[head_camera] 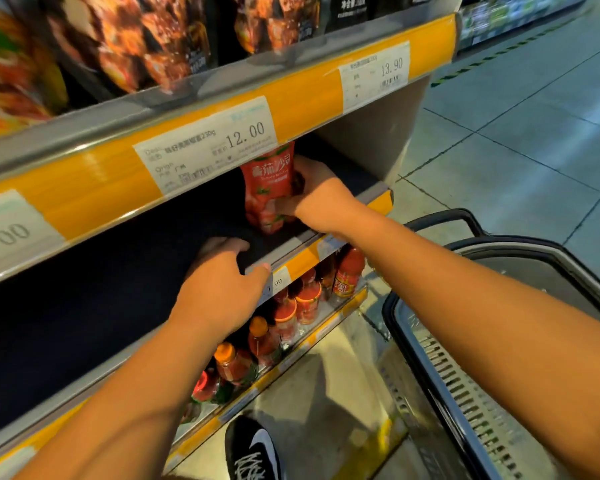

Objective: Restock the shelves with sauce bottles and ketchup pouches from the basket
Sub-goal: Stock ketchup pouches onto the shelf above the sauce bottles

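Note:
A red ketchup pouch [269, 188] stands upright near the right end of the dark middle shelf [125, 299]. My right hand [317, 194] grips its right side, thumb across the lower front. My left hand [222, 285] rests over the shelf's front edge, fingers loosely bent, holding nothing. On the shelf below stands a row of red sauce bottles [284, 318] with orange caps. The grey basket [492, 393] is at the lower right; no goods show in the part of it that I see.
The upper shelf carries dark snack bags [160, 39] behind a yellow price rail [291, 98]. A tiled aisle floor [520, 133] opens to the right. A black shoe [253, 452] is on the floor between shelf and basket.

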{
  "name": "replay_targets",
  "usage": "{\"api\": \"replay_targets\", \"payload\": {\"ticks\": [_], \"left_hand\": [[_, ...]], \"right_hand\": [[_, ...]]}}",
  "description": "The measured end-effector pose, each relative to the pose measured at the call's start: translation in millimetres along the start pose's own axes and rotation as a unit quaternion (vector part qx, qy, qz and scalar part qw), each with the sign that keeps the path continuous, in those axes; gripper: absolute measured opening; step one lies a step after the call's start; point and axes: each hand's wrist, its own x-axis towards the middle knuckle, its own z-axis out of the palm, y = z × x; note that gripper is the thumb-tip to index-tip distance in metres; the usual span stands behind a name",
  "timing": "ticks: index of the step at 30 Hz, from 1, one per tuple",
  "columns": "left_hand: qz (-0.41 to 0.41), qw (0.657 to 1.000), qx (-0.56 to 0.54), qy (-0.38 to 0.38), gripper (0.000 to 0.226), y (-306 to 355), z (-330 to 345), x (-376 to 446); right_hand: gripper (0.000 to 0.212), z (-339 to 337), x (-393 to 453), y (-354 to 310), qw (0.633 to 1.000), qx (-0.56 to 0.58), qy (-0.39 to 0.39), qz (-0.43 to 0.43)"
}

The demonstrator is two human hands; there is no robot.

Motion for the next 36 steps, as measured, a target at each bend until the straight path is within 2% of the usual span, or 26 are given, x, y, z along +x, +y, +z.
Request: {"api": "replay_targets", "payload": {"ticks": [5,11,14,23,29,33,36], "left_hand": [[0.009,0.997,0.032,-0.075,0.072,6,-3,-8],[0.008,0.994,0.055,-0.090,0.077,9,-3,-8],[0.009,0.994,0.056,-0.091,0.078,7,-3,-5],[0.014,0.994,0.055,-0.088,0.074,-3,-2,0],[0.019,0.994,0.040,-0.096,0.070,2,-7,-6],[0.026,0.996,0.018,-0.084,0.065,0,-12,-12],[0.050,0.997,-0.020,-0.054,0.061,-2,-16,-17]], "right_hand": [[0.067,-34,32,19,0.995,-0.060,0.082,0.005],[0.063,-41,71,33,0.988,-0.065,0.137,-0.011],[0.062,-40,88,37,0.988,-0.075,0.129,-0.031],[0.080,-52,110,49,0.998,-0.045,0.046,0.017],[0.083,-53,103,50,0.994,-0.035,0.082,0.057],[0.088,-52,87,47,0.991,-0.082,0.069,0.079],[0.075,-50,76,34,0.973,-0.195,0.068,0.106]]}}
